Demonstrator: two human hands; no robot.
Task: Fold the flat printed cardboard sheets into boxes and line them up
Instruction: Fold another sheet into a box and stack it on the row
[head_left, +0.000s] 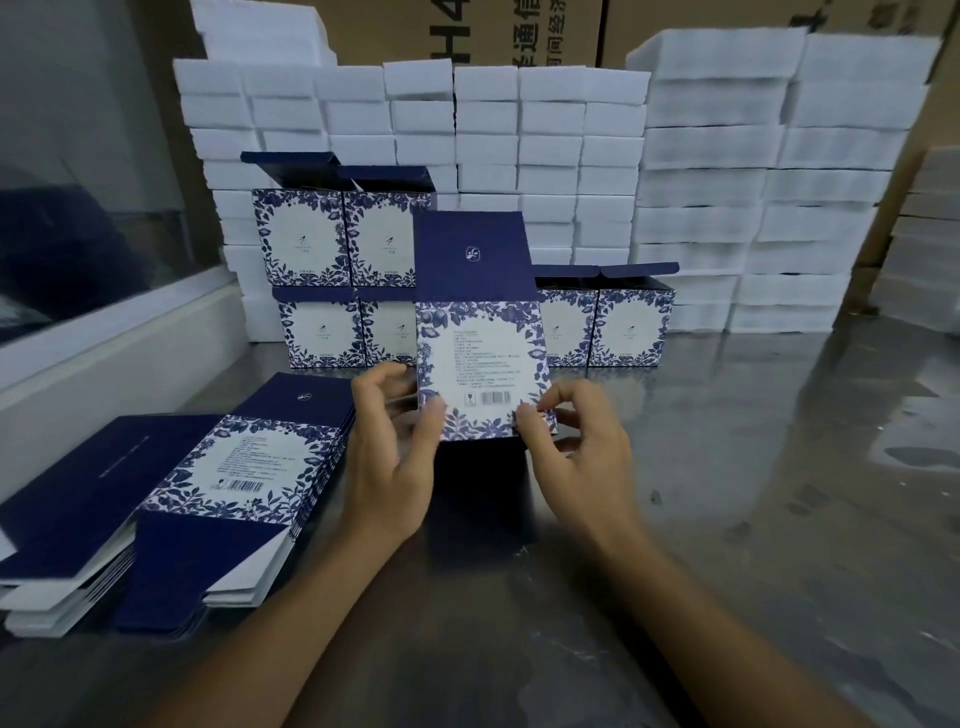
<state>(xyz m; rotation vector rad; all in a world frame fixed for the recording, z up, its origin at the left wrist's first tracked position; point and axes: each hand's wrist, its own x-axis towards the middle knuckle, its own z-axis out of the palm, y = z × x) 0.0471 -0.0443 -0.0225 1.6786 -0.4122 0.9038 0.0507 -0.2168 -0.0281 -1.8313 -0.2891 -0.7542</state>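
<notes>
Here, at frame centre, my left hand (400, 457) and right hand (566, 441) pinch the lower corners of an upright cardboard sheet (480, 358) above the table (727, 467). I judge squaring comes next; finished boxes (631, 327) wait behind.

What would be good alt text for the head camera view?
Two hands, left hand and right hand, hold a blue floral carton upright over a metal table. Flat sheets lie left; folded boxes stand before white foam blocks.
</notes>
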